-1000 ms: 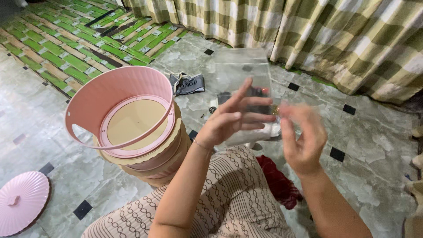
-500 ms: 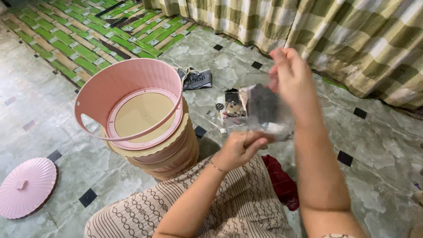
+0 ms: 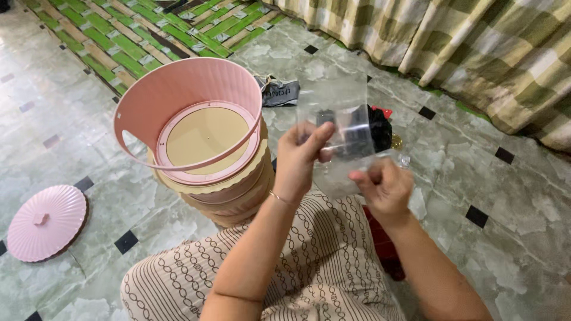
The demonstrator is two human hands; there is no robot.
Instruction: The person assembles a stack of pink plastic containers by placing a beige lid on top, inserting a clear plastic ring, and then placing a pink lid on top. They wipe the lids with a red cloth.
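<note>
I hold a clear plastic bag up in front of me with both hands. My left hand pinches its left side near the middle. My right hand grips its lower right edge. The bag is see-through and looks empty, with dark things on the floor showing through it. Just left of my hands stands a round pink container with a tall curved wall, set on a stack of cream-coloured tiers. My knee in patterned beige cloth lies below.
A pink ribbed lid lies on the marble floor at the far left. A dark pouch lies behind the container. A black item and a red cloth lie near my right hand. Checked curtains and a green striped mat are beyond.
My right hand came down from up high to the bag's lower edge. My left hand rose to the bag's side, and the bag now hangs flat and spread between both hands.
</note>
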